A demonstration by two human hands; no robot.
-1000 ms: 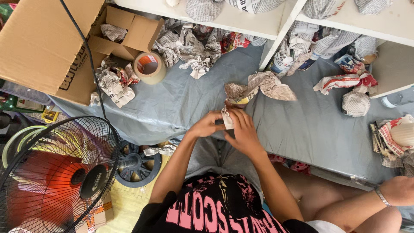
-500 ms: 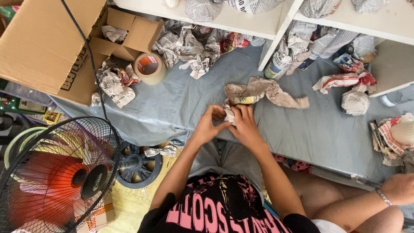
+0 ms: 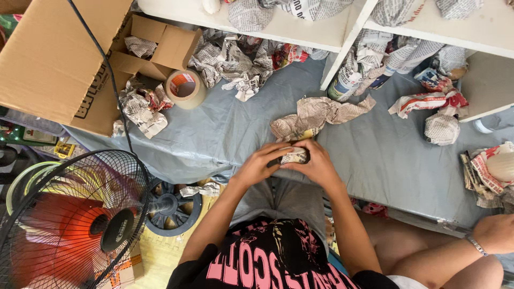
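My left hand (image 3: 261, 163) and my right hand (image 3: 317, 162) close together around a small object wrapped in newspaper (image 3: 294, 156), held just above the near edge of a grey plastic sheet (image 3: 225, 134). What is inside the wrapping is hidden. A crumpled sheet of newspaper (image 3: 316, 115) lies on the grey sheet just beyond my hands.
A roll of brown tape (image 3: 185, 88) and an open cardboard box (image 3: 53, 59) sit at the left. A standing fan (image 3: 69, 225) is at the lower left. White shelves (image 3: 342, 27) hold paper-wrapped items. Another person's hand (image 3: 495, 233) with a bracelet is at the lower right.
My hands have moved slightly toward me and tightened the paper around the small object. The crumpled sheet beyond them has spread out flatter to the right.
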